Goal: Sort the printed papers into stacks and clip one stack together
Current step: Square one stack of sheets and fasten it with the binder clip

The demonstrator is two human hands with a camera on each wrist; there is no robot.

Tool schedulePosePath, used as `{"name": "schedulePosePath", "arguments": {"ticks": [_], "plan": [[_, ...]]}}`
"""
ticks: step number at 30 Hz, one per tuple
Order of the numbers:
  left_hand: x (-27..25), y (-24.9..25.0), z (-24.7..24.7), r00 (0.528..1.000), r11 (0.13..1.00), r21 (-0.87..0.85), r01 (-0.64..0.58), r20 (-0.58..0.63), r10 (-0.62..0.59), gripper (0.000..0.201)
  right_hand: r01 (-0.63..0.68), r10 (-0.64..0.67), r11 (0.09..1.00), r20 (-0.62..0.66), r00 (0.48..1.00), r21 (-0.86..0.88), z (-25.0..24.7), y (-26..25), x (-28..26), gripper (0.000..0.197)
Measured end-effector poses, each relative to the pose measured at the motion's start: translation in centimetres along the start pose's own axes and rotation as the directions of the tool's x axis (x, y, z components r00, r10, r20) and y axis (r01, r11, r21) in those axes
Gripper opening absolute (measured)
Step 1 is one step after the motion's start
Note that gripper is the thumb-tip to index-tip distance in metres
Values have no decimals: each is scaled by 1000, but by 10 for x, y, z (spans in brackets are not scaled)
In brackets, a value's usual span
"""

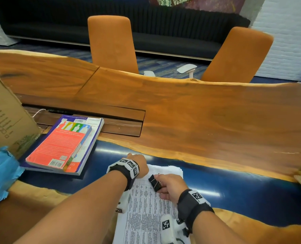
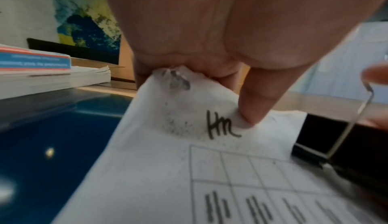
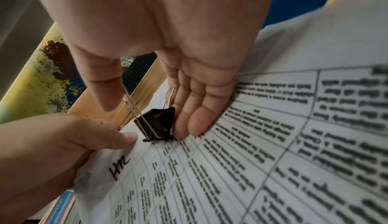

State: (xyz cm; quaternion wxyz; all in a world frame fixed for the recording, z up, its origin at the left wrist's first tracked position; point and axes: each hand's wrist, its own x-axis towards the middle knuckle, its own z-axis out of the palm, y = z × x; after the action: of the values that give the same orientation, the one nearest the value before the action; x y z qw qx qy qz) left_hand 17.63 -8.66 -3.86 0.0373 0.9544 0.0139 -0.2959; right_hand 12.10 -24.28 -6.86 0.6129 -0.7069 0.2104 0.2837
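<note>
I had the stack of printed papers [image 1: 146, 205] lying on the table [image 1: 199, 120] in front of me, and my left hand [image 1: 137, 164] pinched its far corner, thumb on top, so the sheets stayed squared and slightly raised. My right hand [image 1: 170, 186] gripped the black binder clip [image 3: 156, 125] by its wire levers, thumb against fingers, holding it at the top edge just beside my left thumb, apparently ready to bite there.

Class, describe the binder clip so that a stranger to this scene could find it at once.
Start at the long wooden table, then drop to the printed papers at its near edge. At their top, the right hand pinches the binder clip: small, black, with silver wire handles.
</note>
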Motion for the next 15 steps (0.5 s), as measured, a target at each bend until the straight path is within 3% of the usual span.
{"name": "schedulePosePath", "arguments": {"ticks": [4,6,8,10,12,15], "plan": [[-3,-4,-2,997,994,-83,-76,-7,75,30,105,-107,992,-24,994,-69,0,-1,-14,32],[-9,-9,0,993,988,-109,-105,-74,97,32,257,-298,909,-79,951,-329,-3,-8,-28,24],[-18,-15,2,987,980,-162,-117,-128,96,34,341,-486,658,-32,873,-672,-6,-23,-43,25],[-27,-18,4,984,971,-208,-121,-154,89,34,373,-598,408,65,799,-833,-10,-39,-55,25],[-34,-17,4,979,963,-235,-133,-180,92,29,409,-659,250,156,736,-877,-13,-51,-58,24],[-42,-16,2,973,952,-264,-155,-207,101,20,431,-635,102,275,722,-897,-10,-59,-56,25]]}}
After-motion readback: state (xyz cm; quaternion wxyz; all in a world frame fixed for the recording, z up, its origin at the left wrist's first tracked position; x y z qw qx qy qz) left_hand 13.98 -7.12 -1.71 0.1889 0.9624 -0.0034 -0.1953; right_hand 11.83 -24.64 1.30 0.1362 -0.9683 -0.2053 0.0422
